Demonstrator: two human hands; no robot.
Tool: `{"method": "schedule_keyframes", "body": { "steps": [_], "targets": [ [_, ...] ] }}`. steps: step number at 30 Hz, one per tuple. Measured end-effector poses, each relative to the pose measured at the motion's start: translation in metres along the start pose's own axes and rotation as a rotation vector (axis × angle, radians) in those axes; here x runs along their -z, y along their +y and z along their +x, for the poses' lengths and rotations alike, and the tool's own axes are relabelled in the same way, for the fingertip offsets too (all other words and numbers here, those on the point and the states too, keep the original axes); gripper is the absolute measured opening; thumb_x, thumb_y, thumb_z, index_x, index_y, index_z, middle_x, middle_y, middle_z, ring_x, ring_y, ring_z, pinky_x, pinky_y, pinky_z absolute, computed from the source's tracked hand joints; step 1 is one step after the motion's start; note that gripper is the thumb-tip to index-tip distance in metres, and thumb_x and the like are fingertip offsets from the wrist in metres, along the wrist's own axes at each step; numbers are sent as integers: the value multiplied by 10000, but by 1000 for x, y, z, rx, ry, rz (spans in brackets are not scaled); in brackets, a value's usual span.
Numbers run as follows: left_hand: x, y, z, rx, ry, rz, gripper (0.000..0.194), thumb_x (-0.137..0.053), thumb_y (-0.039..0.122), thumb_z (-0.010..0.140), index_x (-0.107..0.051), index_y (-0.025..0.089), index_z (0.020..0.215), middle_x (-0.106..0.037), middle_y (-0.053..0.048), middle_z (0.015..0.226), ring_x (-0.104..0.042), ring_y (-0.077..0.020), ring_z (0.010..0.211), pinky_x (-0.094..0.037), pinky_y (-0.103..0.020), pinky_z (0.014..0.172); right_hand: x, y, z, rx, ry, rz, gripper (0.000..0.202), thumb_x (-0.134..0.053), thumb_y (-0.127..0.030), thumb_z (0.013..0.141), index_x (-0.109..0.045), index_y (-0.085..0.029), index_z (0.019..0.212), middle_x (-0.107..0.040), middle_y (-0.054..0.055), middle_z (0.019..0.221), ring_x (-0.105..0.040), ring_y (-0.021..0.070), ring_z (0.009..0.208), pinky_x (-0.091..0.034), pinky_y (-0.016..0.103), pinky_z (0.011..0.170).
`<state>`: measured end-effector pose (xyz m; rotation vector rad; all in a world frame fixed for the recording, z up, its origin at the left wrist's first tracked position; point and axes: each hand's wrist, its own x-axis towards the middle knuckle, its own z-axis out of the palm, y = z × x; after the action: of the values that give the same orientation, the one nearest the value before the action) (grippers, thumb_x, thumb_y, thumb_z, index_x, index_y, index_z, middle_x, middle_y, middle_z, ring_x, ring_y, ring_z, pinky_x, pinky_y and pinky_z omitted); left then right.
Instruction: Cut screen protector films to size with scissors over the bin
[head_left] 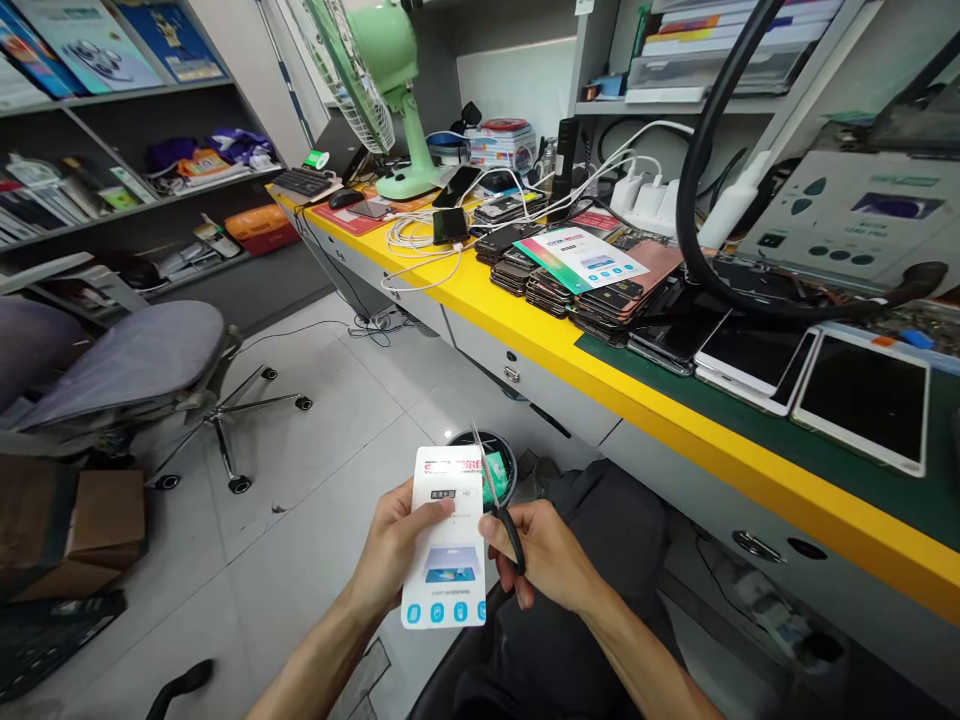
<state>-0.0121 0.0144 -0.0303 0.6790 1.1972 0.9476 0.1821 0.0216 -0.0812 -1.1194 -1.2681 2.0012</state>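
We see left hand point(394, 540) pinching white card point(454, 545), right hand point(546, 552) gripping scissors point(513, 536), blades beside card's right edge.

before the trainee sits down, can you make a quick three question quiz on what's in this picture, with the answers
1. Which hand holds the scissors?
2. True or false: the green fan stands on the floor.
3. The mat under the white-framed devices is: A) red B) green C) blue

Key:
1. The right hand.
2. False; it stands on the yellow bench.
3. B
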Motion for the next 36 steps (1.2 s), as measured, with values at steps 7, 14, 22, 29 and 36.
{"method": "schedule_keyframes", "body": {
  "steps": [7, 14, 22, 29, 36],
  "targets": [
    [8, -3, 5, 40, 33, -23, 343, -762, 305, 780, -654, 118, 1046, -775, -116, 841, -715, -268, 632, -516, -343, 552, -2, 8, 7, -61, 2, 25, 610, -649, -728, 804, -584, -142, 646, -582, -5, 476, -444, 68, 287, -391, 177, 303],
    [10, -3, 11, 39, 42, 3, 301, -759, 312, 771, -661, 125, 985, -768, -105, 799, -682, -235, 563, -494, -328, 525, -1, 3, 12, -101, 17, 28, 623, -657, -741, 786, -591, -137, 649, -571, -10, 461, -429, 63, 279, -424, 188, 303],
    [16, -7, 18, 64, 44, -1, 277, -753, 296, 760, -663, 134, 965, -768, -103, 806, -676, -223, 576, -490, -316, 530, 0, 6, 17, -133, 20, 28, 621, -670, -742, 770, -593, -138, 644, -561, -22, 458, -435, 62, 281, -398, 173, 290],
    [19, -8, 20, 73, 15, 0, 233, -732, 279, 786, -657, 135, 952, -765, -96, 806, -675, -217, 589, -494, -313, 542, 2, 4, 18, -149, 28, -2, 633, -653, -754, 772, -590, -138, 641, -556, -25, 459, -426, 58, 284, -402, 176, 292],
    [26, -15, 25, 82, 3, 11, 232, -728, 277, 795, -657, 136, 966, -764, -95, 825, -667, -206, 597, -490, -304, 541, 4, 5, 19, -177, 30, -48, 632, -637, -753, 783, -587, -140, 639, -557, -24, 460, -432, 56, 276, -383, 167, 285]
  ]
}}
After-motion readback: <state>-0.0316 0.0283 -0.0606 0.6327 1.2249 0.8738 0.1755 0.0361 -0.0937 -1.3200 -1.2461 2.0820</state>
